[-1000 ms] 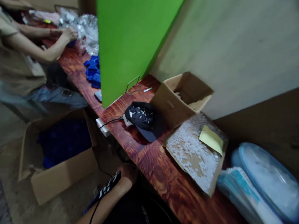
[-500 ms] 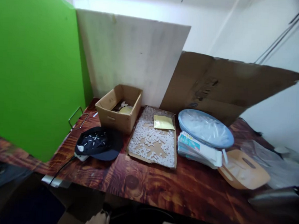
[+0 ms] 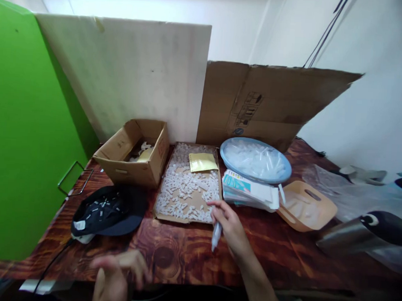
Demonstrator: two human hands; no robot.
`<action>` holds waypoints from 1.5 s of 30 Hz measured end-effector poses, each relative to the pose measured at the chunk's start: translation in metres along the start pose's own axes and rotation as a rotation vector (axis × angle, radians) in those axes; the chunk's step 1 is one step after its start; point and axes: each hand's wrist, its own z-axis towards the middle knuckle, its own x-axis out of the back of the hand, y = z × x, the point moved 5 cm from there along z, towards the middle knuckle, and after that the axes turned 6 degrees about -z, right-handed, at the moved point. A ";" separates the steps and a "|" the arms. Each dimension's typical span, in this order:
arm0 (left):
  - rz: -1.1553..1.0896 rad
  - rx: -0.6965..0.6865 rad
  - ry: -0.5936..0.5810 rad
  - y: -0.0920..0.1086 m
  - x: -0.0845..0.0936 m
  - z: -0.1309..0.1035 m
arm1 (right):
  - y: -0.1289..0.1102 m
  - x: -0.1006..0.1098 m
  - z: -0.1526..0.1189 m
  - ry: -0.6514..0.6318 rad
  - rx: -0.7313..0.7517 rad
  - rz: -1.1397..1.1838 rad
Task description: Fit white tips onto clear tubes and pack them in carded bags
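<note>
My right hand (image 3: 226, 220) reaches over the near right corner of a shallow cardboard tray (image 3: 172, 219). Its fingers hold a slim, whitish see-through tube (image 3: 216, 236) with a narrow tip pointing down toward the table. The index finger extends over the many small white plastic pieces (image 3: 181, 192) spread in the tray; whether it touches them I cannot tell. My left hand (image 3: 118, 272) is at the table's front edge, blurred by motion, fingers apart and nothing visible in them. A yellow packet (image 3: 203, 162) lies on the pieces in the tray's far part.
An open cardboard box (image 3: 135, 171) and an upturned dark cap (image 3: 105, 212) stand left. On the right are a blue basin (image 3: 226, 156) of clear plastic parts, stacked printed packets (image 3: 249, 192), an orange basket (image 3: 326, 212) and a metal bottle (image 3: 349, 234). A green panel (image 3: 25, 135) borders the left.
My right hand has come up from below the table edge to the tray, now with the tube in it. My left hand has risen over the front edge. The view has turned right.
</note>
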 end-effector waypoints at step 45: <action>-0.570 -0.268 0.023 0.088 -0.125 0.282 | -0.020 0.008 0.208 -0.062 0.092 -1.024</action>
